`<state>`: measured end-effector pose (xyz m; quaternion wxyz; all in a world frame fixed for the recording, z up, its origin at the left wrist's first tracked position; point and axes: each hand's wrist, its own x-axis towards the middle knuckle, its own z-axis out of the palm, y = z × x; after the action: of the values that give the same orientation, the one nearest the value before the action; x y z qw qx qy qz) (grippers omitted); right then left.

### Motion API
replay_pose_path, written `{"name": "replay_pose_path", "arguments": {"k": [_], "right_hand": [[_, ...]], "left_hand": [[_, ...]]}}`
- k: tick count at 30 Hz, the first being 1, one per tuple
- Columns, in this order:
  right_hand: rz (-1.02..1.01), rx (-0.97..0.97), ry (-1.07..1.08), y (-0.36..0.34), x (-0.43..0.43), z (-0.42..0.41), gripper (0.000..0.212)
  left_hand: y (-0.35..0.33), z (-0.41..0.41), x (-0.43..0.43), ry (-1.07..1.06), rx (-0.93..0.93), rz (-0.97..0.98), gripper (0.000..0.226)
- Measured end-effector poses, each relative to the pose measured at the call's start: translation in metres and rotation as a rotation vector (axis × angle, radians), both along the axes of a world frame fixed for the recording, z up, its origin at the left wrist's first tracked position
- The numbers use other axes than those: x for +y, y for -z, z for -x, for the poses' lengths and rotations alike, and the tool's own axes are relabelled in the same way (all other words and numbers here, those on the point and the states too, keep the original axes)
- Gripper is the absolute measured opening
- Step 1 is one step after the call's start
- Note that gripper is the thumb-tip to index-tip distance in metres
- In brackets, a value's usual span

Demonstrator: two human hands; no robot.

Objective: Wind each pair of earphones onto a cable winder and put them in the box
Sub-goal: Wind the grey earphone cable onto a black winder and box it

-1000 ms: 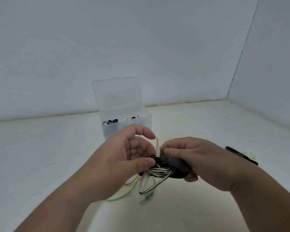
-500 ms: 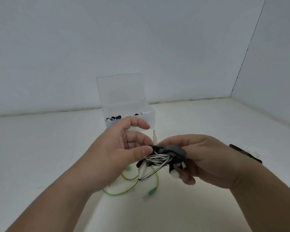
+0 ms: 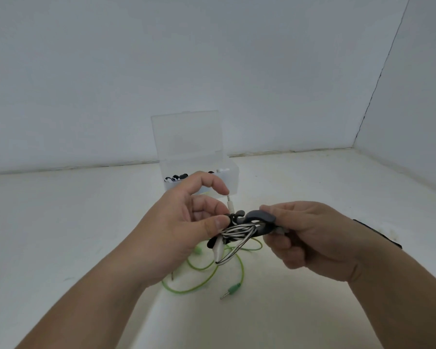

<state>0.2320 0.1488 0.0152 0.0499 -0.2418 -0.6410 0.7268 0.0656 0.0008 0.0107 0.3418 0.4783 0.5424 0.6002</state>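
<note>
Above the worktop, before the open box, the left hand pinches the left end of the winder, wrapped in striped cable; the right hand has its fingers clamped on the right end. Green earphones lie beneath.

A bare, staged work corner, of the sort set up for recording; which building holds it cannot be told. A plain white back wall fills twelve o'clock; a white side wall stands at two o'clock; a dark seam divides them. A white tabletop meets both along a stained joint; a clear plastic box sits at twelve o'clock; green earphones lie toward six o'clock.
</note>
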Motion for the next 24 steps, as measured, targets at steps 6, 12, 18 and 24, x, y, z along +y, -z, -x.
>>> {"name": "replay_pose_path", "arguments": {"k": [6,12,18,24], "right_hand": [[-0.147,-0.031,0.172,-0.005,0.001,-0.002,0.032],[-0.341,0.103,0.201,-0.006,-0.005,-0.002,0.035],[-0.353,0.147,0.294,-0.002,0.0,0.0,0.022],[-0.372,0.091,0.344,0.002,0.002,0.0,0.013]], "left_hand": [[0.005,0.0,0.003,-0.199,0.197,0.052,0.029],[0.007,-0.001,0.006,-0.273,0.258,0.075,0.028],[0.004,-0.008,0.004,-0.226,0.34,0.077,0.042],[0.001,-0.018,0.002,-0.167,0.464,0.088,0.044]]}}
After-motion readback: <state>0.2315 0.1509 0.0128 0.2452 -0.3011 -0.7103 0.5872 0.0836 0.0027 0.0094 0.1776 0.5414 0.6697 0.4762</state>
